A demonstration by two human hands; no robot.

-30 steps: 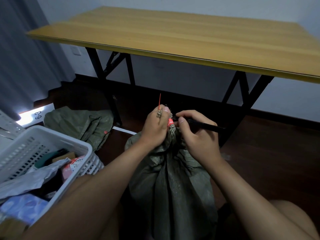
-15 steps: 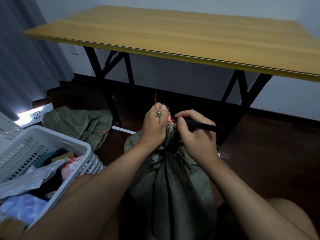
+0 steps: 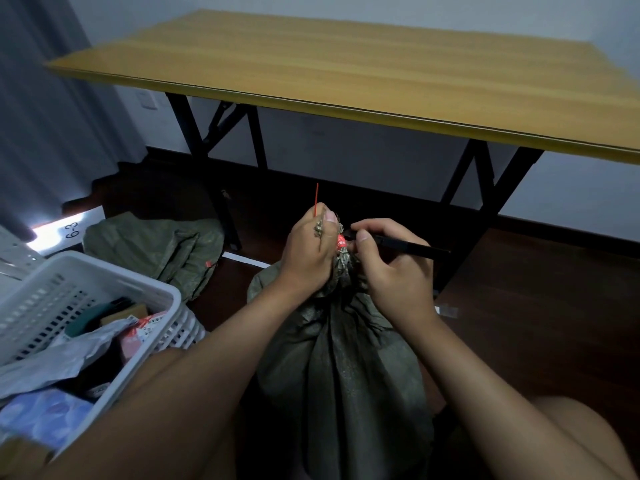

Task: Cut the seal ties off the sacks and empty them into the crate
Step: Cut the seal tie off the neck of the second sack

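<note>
— So, where is the sack?

— Standing upright on the dark floor between the person's forearms, its top bunched into a tight neck. It is a grey-green woven one.

— And the hands?

— The left hand is clenched round that gathered neck, thumb up on top. The right hand grasps a slim black cutter, thumb and fingers curled round its front end, the handle pointing off to the right.

— Where is the seal tie?

— A small red tag of it shows right between the two hands, at the neck of the sack. A thin red tail sticks straight up above the left fist. The tip of the cutter sits just beside the red tag; whether it touches, I cannot tell.

— What about the crate?

— A white slotted plastic one, low on the left, near the left forearm. It holds crumpled grey packaging and a few parcels, one with red print.

— Anything else around?

— A second sack, flat and crumpled, lies on the floor behind the crate, with a small red mark on it. Beyond stands a table with a yellow wooden top and black folding legs, against a pale wall. A grey curtain hangs at the far left.
</note>
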